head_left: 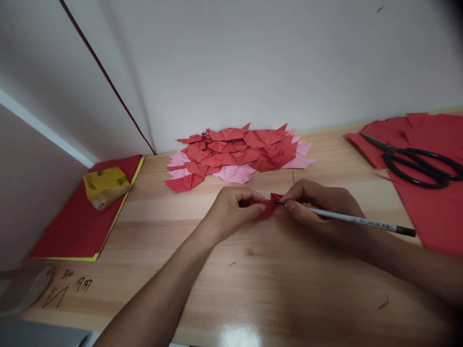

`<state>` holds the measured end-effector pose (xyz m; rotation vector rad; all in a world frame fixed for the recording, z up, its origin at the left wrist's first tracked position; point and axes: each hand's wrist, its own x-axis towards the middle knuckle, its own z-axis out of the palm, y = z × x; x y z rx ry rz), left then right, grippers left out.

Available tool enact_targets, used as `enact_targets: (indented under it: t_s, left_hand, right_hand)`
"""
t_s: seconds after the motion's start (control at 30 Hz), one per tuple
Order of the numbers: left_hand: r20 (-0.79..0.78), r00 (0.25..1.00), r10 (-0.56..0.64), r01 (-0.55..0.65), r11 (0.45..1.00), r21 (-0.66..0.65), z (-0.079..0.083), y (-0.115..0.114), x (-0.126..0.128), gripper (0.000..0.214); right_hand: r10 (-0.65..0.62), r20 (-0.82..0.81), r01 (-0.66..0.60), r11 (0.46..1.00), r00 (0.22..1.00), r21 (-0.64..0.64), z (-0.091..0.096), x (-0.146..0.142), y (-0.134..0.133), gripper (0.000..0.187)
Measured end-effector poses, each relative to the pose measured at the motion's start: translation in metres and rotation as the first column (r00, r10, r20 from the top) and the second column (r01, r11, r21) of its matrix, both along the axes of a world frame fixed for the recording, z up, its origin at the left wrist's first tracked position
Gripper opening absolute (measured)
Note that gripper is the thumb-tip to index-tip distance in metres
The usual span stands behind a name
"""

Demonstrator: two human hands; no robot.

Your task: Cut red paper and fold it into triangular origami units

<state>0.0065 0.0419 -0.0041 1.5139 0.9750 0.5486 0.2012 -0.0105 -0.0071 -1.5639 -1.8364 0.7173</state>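
My left hand [231, 209] is closed on a small folded red paper piece [268, 207] at the middle of the wooden table [253, 284]. My right hand [318, 202] grips a grey pen [361, 221], fingers pinched near its tip, and the tip touches the red piece. The pen's shaft runs out to the right over my wrist. Most of the paper piece is hidden between my fingers.
A heap of folded red and pink paper pieces [238, 154] lies against the white wall. Black scissors [415, 161] rest on red paper sheets [430, 202] at the right. At the left a yellow packet [105, 185] sits on a stack of red sheets [83, 217]. Pen marks [68, 289] are near the table's front-left edge.
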Motion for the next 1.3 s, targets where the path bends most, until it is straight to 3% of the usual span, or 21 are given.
enact_targets:
  t_s: [1.3]
  left_hand:
    - [-0.003,1.000,-0.003,0.003,1.000,0.006,-0.0005,-0.0003,-0.0007,0.016]
  right_hand:
    - [-0.007,-0.012,0.007,1.000,1.000,0.013,0.0027,-0.0017,-0.0006,0.010]
